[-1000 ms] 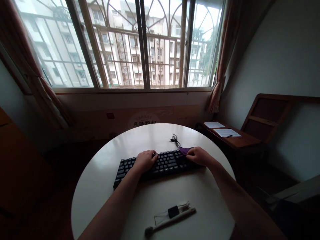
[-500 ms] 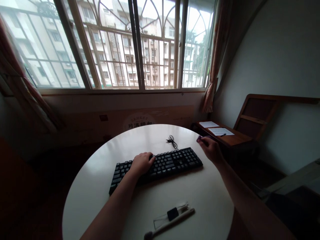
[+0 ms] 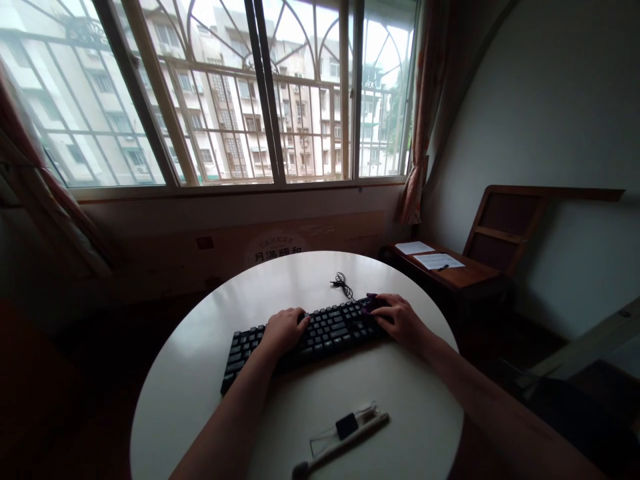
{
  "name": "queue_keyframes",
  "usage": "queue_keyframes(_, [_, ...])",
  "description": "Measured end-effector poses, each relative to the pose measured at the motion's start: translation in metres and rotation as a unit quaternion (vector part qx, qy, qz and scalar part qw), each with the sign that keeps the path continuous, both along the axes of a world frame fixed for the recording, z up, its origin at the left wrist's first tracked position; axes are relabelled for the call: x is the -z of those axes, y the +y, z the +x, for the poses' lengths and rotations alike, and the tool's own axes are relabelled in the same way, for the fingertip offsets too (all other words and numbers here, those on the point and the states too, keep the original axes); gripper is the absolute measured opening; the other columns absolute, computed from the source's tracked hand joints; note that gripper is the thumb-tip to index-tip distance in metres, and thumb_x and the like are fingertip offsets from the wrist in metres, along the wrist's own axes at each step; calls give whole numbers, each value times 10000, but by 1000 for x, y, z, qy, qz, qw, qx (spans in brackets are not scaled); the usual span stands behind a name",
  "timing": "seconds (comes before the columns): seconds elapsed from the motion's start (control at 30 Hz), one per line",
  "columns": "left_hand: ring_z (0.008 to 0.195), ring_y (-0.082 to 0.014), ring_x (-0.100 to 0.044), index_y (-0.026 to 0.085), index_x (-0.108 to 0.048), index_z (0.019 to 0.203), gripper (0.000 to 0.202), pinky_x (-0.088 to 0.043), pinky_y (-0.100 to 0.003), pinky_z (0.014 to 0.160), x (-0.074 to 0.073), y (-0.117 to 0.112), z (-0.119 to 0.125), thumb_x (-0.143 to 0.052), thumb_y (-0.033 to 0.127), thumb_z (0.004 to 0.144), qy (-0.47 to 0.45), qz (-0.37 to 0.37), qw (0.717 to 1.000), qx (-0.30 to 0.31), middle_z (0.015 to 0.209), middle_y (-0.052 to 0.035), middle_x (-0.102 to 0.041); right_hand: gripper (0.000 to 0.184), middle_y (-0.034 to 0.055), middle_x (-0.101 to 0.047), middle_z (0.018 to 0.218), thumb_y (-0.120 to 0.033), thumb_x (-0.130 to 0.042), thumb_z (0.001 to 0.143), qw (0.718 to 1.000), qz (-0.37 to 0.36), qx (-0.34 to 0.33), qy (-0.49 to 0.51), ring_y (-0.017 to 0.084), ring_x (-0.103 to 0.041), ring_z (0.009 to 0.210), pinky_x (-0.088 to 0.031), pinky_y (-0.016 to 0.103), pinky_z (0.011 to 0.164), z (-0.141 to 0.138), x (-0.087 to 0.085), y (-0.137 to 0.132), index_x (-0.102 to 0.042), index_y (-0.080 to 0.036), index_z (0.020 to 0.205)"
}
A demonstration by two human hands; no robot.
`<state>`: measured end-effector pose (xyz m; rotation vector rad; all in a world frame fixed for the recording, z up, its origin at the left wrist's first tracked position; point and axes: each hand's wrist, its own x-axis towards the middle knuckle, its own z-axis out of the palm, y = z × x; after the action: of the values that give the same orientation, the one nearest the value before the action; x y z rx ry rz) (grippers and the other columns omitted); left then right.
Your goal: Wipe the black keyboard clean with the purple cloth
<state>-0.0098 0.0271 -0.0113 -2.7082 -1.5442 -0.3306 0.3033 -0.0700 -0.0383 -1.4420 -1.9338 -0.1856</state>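
evidently cloth work on the black keyboard [image 3: 337,327], which lies slightly aslant across the middle of the round white bench [image 3: 200,380]. the purple cloth [image 3: 370,308] is at the keyboard's right end, over the far keys.

method, my judgement: bear lightly and evenly, turning a fold of cloth down into the gaps between keys; a hard shove could catch a key edge or slide the board. steady pressure from the other hand should counter that. mind the coiled cable [image 3: 342,285] just beyond the far edge, where a long stroke might snag.

pose: right hand [image 3: 400,315] palm down, forearm slanting in from the lower right, thumb and fingers closed together on the cloth; exact finger contact too dark to read. left hand [image 3: 285,329] rests over the keys left of centre, knuckles up, fingers towards the far edge; cannot tell whether they clamp that edge or merely lie on it.

near side of bench: brush [image 3: 350,441], with a black square piece [image 3: 346,425] on thin wire close alongside.
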Motion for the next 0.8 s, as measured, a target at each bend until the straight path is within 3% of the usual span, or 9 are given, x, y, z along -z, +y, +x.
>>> queue_keyframes(0.37, [968,-230,-567,244,-614,1048,374,-397,-317,792,-2,1,1,-364,469,886,2,-11,1000,-5,1051,-62,-649,239,72,-482,1341,-221,-558,788,1000,-12,-12,10,269,-416,1248,-326,462,1054,-1,2,2,-722,-251,958])
queue_keyframes(0.8, [967,-231,-571,245,-610,1043,373,-401,-321,793,0,0,1,-355,469,889,3,-1,1000,-1,1057,-60,-651,249,60,-446,1392,-239,-522,821,999,-36,3,0,276,-315,1331,-289,487,1078,1,8,4,-708,-242,986])
